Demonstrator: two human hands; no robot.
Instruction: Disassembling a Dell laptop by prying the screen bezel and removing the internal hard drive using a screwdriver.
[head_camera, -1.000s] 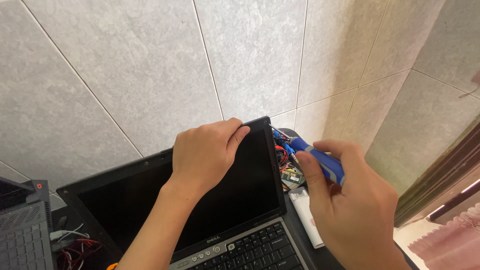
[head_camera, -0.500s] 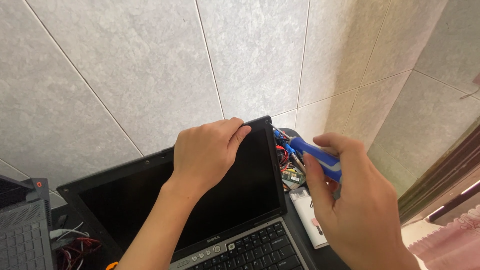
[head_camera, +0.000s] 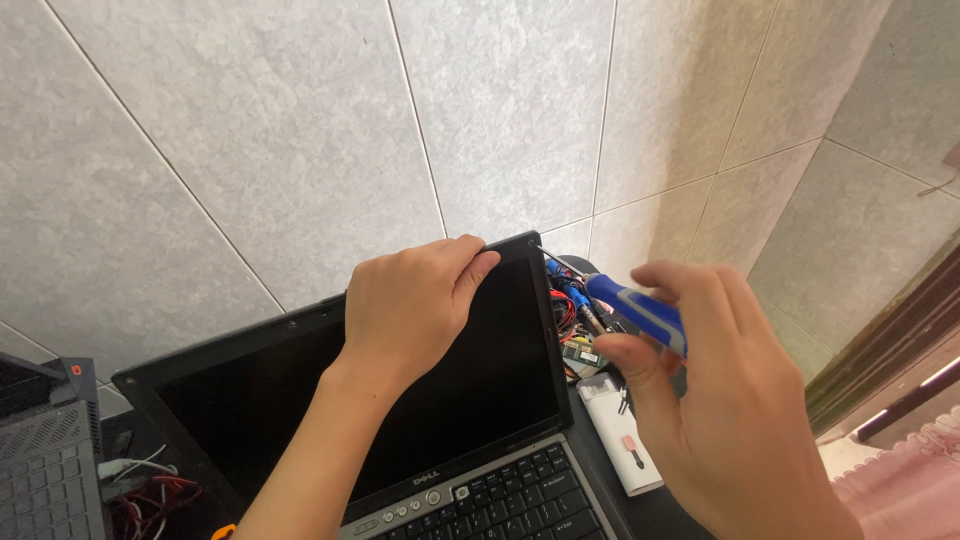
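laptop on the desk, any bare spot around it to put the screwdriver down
Hardly any. Right of the laptop, behind the screen's corner, sits a crowded pile of wires and parts, with a white box in front. Left is a second laptop and loose cables. Only a dark desk strip by the white box looks bare.

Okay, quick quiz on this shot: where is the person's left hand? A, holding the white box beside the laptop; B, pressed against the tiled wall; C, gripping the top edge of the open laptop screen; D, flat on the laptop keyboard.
C: the left hand curls over the top edge of the laptop screen, while the right hand holds a blue-handled screwdriver near the lid's top corner.
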